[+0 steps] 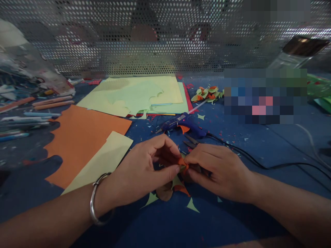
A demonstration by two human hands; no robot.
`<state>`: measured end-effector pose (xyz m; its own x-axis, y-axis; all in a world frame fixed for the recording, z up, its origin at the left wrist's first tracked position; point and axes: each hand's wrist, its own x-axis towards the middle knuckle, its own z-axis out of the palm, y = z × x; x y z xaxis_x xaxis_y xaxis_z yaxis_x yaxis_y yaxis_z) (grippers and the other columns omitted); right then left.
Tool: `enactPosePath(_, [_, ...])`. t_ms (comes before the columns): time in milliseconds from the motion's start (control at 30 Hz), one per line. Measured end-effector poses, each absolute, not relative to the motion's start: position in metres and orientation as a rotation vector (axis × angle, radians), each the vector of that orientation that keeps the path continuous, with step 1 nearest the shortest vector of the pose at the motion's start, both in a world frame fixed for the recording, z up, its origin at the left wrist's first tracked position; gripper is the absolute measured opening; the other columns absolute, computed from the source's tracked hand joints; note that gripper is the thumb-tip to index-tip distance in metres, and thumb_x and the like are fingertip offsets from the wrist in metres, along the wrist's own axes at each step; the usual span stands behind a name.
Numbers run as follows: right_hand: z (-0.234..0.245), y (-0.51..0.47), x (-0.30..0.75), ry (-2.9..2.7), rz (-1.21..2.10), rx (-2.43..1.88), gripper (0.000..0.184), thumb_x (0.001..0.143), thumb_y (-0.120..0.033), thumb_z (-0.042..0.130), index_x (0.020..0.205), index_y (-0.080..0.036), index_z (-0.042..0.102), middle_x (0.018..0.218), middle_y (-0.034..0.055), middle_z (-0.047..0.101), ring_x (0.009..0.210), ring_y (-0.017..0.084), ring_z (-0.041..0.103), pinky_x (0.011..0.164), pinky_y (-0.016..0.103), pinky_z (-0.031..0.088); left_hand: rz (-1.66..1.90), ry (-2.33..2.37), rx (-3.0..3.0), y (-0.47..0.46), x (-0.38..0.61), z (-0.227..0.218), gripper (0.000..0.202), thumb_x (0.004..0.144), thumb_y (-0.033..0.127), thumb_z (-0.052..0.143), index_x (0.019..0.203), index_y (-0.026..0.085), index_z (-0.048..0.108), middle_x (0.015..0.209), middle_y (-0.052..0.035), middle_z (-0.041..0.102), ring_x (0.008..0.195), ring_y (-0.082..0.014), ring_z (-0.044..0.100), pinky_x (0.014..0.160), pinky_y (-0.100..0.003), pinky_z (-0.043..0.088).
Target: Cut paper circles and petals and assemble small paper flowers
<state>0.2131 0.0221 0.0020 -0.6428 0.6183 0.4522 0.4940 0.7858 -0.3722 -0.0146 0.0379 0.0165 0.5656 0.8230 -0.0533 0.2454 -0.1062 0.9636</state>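
My left hand (148, 165), with a silver bangle at the wrist, pinches a small orange and green paper piece (183, 162) between thumb and fingers. From the other side, the fingertips of my right hand (222, 172) grip the same piece. Its exact shape is partly hidden by the fingers. Pointed green paper scraps (192, 205), an orange scrap (182, 189) and a round brown piece (164, 192) lie on the table below. Just beyond my hands lies a blue glue gun (183, 122), and dark metal tool tips (190, 139) show beside my right hand.
Orange paper (85, 134) with a scalloped edge and pale yellow sheets (103, 96) cover the left and back. Several coloured pencils (53, 103) lie at left, near a bottle (49, 65). Orange-green paper bits (208, 93) are heaped behind. A black cord (243, 153) runs right.
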Motion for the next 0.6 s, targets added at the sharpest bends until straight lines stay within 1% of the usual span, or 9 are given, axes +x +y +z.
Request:
enactPosePath(267, [0.0010,0.0201,0.2132,-2.397,0.288,-0.805,0.007,0.097,-0.016,0.058,0.095,-0.017,0.064,0.076,0.0017,0.066,0.069,0.015,0.058,0.063,0.027,0.046,0.684,0.925,1.828,0.0318,-0.0141,0.0160,0.019,0.085,0.013,0.063,0.101,0.023,0.059,0.094,0.0005,0.071,0.084,-0.0145,0.074,0.073,-0.025,0.061])
enactPosePath(400, [0.0000,0.0203,0.2134,-2.395,0.271,-0.793,0.007,0.098,-0.016,0.057,0.094,-0.018,0.063,0.076,0.0016,0.066,0.069,0.016,0.058,0.064,0.027,0.046,0.639,0.944,1.765,0.0324,-0.0140,0.0177,0.015,0.087,0.016,0.062,0.100,0.022,0.059,0.096,-0.0004,0.070,0.087,-0.0157,0.073,0.077,-0.028,0.061])
enactPosePath(500, [0.0004,0.0209,0.2132,-2.397,0.264,-0.782,0.008,0.097,-0.015,0.056,0.094,-0.017,0.063,0.075,0.0016,0.066,0.068,0.015,0.057,0.063,0.027,0.045,0.597,0.953,1.662,0.0334,-0.0130,0.0195,0.014,0.087,0.016,0.063,0.099,0.021,0.058,0.095,-0.0012,0.069,0.085,-0.0161,0.071,0.075,-0.028,0.060])
enactPosePath(600, [0.0010,0.0211,0.2133,-2.409,0.265,-0.782,0.009,0.097,-0.014,0.056,0.094,-0.016,0.064,0.078,0.0027,0.067,0.071,0.016,0.059,0.066,0.028,0.046,0.585,0.958,1.572,0.0341,-0.0121,0.0209,0.017,0.084,0.014,0.065,0.097,0.021,0.057,0.093,-0.0009,0.067,0.081,-0.0153,0.069,0.071,-0.027,0.058])
